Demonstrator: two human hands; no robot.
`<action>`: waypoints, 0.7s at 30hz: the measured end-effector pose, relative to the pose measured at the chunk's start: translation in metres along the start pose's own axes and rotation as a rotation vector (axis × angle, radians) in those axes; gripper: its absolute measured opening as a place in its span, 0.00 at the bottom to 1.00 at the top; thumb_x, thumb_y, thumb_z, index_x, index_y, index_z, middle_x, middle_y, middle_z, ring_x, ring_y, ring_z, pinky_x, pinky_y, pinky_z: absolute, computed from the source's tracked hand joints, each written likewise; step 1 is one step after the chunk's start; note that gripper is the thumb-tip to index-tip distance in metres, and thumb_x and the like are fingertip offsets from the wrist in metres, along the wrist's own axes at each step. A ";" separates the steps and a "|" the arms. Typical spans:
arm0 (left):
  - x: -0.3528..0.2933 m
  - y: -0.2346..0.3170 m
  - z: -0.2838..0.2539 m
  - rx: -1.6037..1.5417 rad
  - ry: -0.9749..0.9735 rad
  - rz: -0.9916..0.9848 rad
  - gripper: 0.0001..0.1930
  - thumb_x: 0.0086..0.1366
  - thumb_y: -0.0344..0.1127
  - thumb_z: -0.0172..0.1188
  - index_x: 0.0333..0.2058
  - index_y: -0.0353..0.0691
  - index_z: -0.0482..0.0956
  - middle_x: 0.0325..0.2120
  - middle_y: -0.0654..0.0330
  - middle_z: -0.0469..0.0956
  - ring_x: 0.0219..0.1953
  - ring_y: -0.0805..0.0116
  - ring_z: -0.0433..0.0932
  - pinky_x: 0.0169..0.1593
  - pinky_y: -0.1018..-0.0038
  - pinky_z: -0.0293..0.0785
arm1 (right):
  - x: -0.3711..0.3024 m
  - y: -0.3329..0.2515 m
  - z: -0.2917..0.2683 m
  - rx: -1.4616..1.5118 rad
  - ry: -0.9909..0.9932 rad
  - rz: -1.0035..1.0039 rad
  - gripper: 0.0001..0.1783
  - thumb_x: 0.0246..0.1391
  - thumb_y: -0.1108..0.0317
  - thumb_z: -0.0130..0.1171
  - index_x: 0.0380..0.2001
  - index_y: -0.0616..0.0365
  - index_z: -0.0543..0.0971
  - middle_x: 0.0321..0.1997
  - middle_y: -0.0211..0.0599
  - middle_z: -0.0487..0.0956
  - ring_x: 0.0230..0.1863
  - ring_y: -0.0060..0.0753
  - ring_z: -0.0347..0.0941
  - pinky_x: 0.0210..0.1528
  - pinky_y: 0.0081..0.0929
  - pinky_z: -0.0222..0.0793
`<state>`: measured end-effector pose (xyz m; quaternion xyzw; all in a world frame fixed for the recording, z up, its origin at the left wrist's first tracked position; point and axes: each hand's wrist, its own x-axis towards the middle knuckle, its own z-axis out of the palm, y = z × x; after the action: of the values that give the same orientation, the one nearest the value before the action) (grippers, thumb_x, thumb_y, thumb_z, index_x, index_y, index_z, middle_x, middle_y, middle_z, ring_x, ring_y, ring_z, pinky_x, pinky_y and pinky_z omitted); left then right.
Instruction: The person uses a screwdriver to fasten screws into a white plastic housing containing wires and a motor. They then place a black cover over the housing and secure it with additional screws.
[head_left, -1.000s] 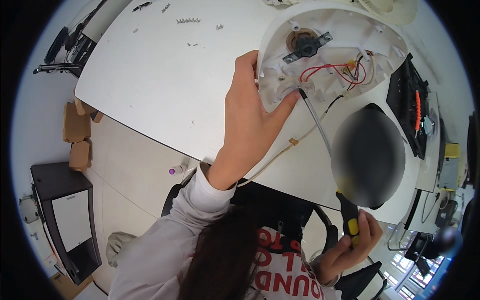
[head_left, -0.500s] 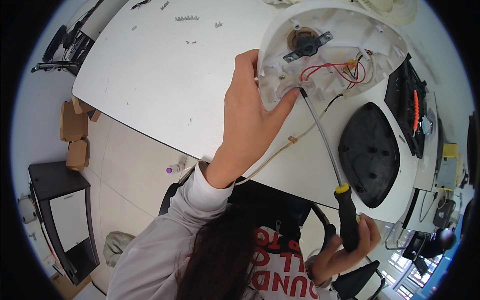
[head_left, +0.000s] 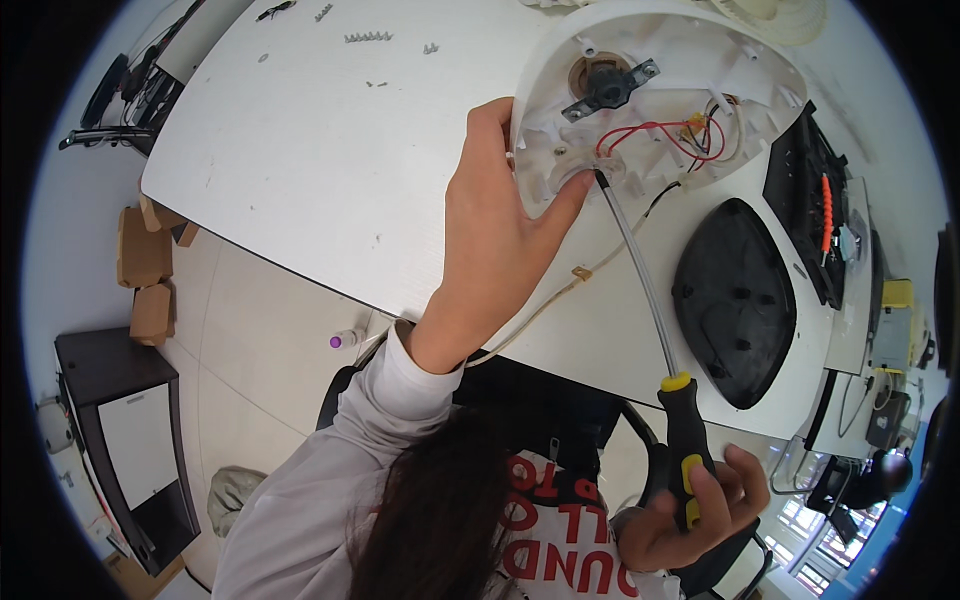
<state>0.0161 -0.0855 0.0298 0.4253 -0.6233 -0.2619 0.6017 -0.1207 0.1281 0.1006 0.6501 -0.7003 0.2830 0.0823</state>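
My left hand (head_left: 500,225) grips the near left rim of a white plastic housing (head_left: 690,60), fingers behind its wall and thumb inside at the lower edge. Inside the housing are a dark metal bracket (head_left: 610,88), red wires (head_left: 650,126) and a small yellow part (head_left: 694,127). A screwdriver (head_left: 640,262) with a black and yellow handle slants down to the right. Its tip meets the housing beside my left thumb; what lies under the tip is too small to tell. My right hand (head_left: 690,515) has its fingers around the lower part of the handle.
A black oval cover (head_left: 738,302) lies right of the screwdriver. Behind it sits an open black tool case (head_left: 808,200) with an orange-handled tool (head_left: 827,215). Several screws (head_left: 368,37) stand on the white table (head_left: 320,150). A pale cable (head_left: 540,308) runs from the housing over the near edge.
The screwdriver handle has turned, so more yellow shows, and my right-hand fingers have shifted around it. The whole view has moved slightly. My left hand keeps its hold on the housing.
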 end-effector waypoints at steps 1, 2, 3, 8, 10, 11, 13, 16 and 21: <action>-0.001 0.000 -0.002 0.008 0.007 -0.003 0.26 0.48 0.27 0.65 0.45 0.33 0.60 0.35 0.48 0.71 0.35 0.55 0.74 0.37 0.69 0.69 | 0.001 -0.005 0.001 0.031 0.029 -0.004 0.15 0.50 0.66 0.55 0.43 0.49 0.69 0.46 0.44 0.64 0.38 0.36 0.69 0.34 0.25 0.67; -0.002 -0.001 -0.005 0.016 0.013 -0.007 0.26 0.48 0.27 0.65 0.45 0.33 0.60 0.35 0.48 0.71 0.34 0.55 0.74 0.37 0.69 0.69 | 0.001 -0.007 0.002 0.062 0.058 -0.008 0.16 0.50 0.68 0.55 0.44 0.51 0.68 0.47 0.45 0.64 0.38 0.37 0.70 0.38 0.28 0.69; -0.003 0.000 -0.007 0.045 0.011 -0.021 0.26 0.49 0.27 0.64 0.45 0.33 0.60 0.36 0.50 0.71 0.36 0.58 0.74 0.40 0.70 0.70 | 0.000 -0.004 0.002 0.045 0.020 -0.016 0.18 0.48 0.69 0.57 0.44 0.51 0.67 0.48 0.45 0.63 0.38 0.38 0.70 0.37 0.27 0.69; -0.001 0.002 -0.007 0.068 -0.017 -0.040 0.26 0.49 0.26 0.64 0.45 0.33 0.60 0.38 0.52 0.72 0.39 0.65 0.75 0.44 0.71 0.71 | 0.002 0.005 -0.004 -0.044 -0.095 0.002 0.20 0.47 0.71 0.57 0.46 0.51 0.69 0.46 0.45 0.66 0.41 0.37 0.69 0.34 0.26 0.68; -0.001 0.003 -0.007 0.064 -0.022 -0.033 0.26 0.50 0.26 0.64 0.45 0.33 0.60 0.38 0.52 0.72 0.39 0.65 0.75 0.44 0.71 0.71 | -0.001 0.006 0.000 0.004 -0.090 0.118 0.18 0.54 0.66 0.49 0.49 0.55 0.68 0.44 0.49 0.69 0.43 0.39 0.69 0.36 0.28 0.70; -0.001 0.002 -0.006 0.063 -0.025 -0.031 0.26 0.50 0.26 0.64 0.45 0.33 0.60 0.38 0.52 0.72 0.39 0.65 0.75 0.44 0.71 0.71 | 0.000 0.008 0.003 0.022 -0.099 0.088 0.19 0.53 0.67 0.50 0.49 0.55 0.66 0.44 0.48 0.68 0.43 0.39 0.69 0.36 0.28 0.71; -0.001 0.000 -0.006 0.069 -0.017 -0.034 0.26 0.50 0.27 0.64 0.45 0.33 0.60 0.38 0.52 0.73 0.39 0.65 0.75 0.44 0.71 0.71 | 0.002 0.011 0.006 0.059 -0.117 0.024 0.22 0.50 0.69 0.53 0.50 0.56 0.64 0.45 0.48 0.66 0.44 0.39 0.69 0.35 0.27 0.72; -0.001 0.002 -0.006 0.058 -0.018 -0.037 0.26 0.50 0.26 0.64 0.45 0.33 0.60 0.38 0.52 0.73 0.39 0.65 0.75 0.44 0.71 0.71 | -0.001 -0.001 0.001 0.050 -0.052 -0.045 0.32 0.41 0.75 0.61 0.51 0.50 0.61 0.49 0.46 0.60 0.45 0.40 0.68 0.34 0.22 0.71; -0.002 0.004 -0.007 0.051 -0.006 -0.023 0.26 0.50 0.26 0.64 0.45 0.33 0.61 0.37 0.51 0.72 0.37 0.62 0.75 0.42 0.71 0.71 | 0.005 0.000 -0.006 -0.153 0.055 -0.053 0.12 0.56 0.67 0.46 0.41 0.58 0.73 0.40 0.43 0.69 0.37 0.33 0.70 0.33 0.21 0.69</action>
<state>0.0217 -0.0810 0.0331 0.4467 -0.6267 -0.2541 0.5858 -0.1225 0.1268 0.1082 0.6521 -0.6999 0.2445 0.1583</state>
